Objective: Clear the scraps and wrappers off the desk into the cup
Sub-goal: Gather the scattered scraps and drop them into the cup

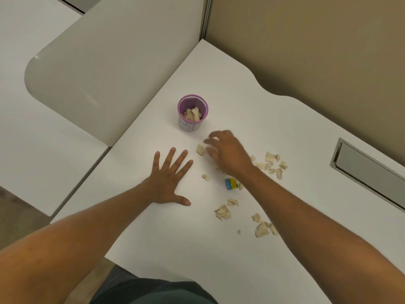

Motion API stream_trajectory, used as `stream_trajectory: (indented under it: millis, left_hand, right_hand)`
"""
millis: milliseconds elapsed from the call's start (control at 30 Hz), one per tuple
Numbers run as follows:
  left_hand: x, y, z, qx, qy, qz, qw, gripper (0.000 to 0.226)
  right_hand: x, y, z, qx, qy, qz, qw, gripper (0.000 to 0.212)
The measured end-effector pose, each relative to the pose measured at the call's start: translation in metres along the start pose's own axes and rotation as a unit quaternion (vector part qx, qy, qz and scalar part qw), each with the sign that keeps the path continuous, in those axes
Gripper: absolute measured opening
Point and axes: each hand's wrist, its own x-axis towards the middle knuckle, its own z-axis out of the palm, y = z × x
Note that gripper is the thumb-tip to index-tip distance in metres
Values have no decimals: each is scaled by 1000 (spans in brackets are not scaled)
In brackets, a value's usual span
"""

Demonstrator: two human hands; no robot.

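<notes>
Holding torn scraps (192, 114), purple cup (192, 112); left hand (168, 176) spread flat, right hand's (228, 153) grip unclear.

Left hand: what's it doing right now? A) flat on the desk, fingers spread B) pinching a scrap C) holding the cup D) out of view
A: the left hand lies palm-down on the desk with fingers spread, apart from the cup and from the nearest scrap.
</notes>
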Motion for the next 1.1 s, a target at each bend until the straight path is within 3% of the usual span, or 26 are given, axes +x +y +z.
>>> stream_trajectory:
  millis: [100,267,500,633,700,767,833,900,1000,1100]
  left_hand:
    - [1,0,0,2,-10,0,1000,136]
    - [2,-1,-2,-5,-24,-5,1000,137]
    - [2,-3,1,-9,-25,-6,1000,137]
    - [3,-4,2,-7,-24,-7,1000,137]
    - [4,-4,2,-10,-23,-7,1000,137]
    - [4,-4,2,-10,-25,-8,1000,137]
    - [4,-4,1,-13,-30,-7,999,136]
    - [4,-4,1,-15,-32,-7,999,137]
    - [5,-4,2,-17,-30,-8,999,137]
    - [4,-4,2,-21,-29,-7,999,137]
  right_hand:
    - [-12,5,36,-97,-124,-107,982,44]
    - [-19,25,53,-91,-131,-38,986,48]
    - [-92,70,48,-81,-53,39,995,40]
    - [-120,79,42,2,26,54,998,40]
    - [-120,86,31,54,124,127,983,35]
    - [-115,99,19,46,159,243,956,37]
    - [-111,112,13,48,86,357,929,53]
    - [-107,114,12,82,3,385,919,64]
    - [-102,102,20,19,-59,279,958,65]
    - [-105,80,32,-31,-102,207,973,61]
